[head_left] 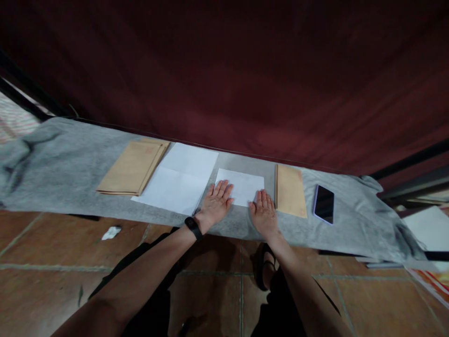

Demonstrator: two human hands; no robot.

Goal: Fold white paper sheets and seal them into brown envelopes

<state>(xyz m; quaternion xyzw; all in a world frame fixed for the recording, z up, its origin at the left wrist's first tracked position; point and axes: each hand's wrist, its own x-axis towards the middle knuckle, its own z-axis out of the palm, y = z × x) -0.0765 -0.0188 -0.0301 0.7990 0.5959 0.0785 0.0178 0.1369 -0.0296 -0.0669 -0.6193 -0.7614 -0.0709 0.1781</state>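
Note:
A small white sheet of paper (243, 185), perhaps folded, lies on the grey cloth in front of me. My left hand (216, 202) rests flat over its left edge, fingers stretched out. Over the lower right corner lies my right hand (264, 213), also flat with its fingers extended. Left of my left hand is a larger white paper stack or sheet (182, 173) with a crease across it. A pile of brown envelopes (131, 166) sits farther left, partly touching the large paper. Close to my right hand is another brown envelope pile (291, 191).
A phone (323, 204) with a light purple case lies right of the envelopes. The grey cloth (70, 164) covers a long narrow bench. Behind it hangs a dark red curtain (224, 84). A crumpled white scrap (111, 232) lies on the tiled floor (45, 243).

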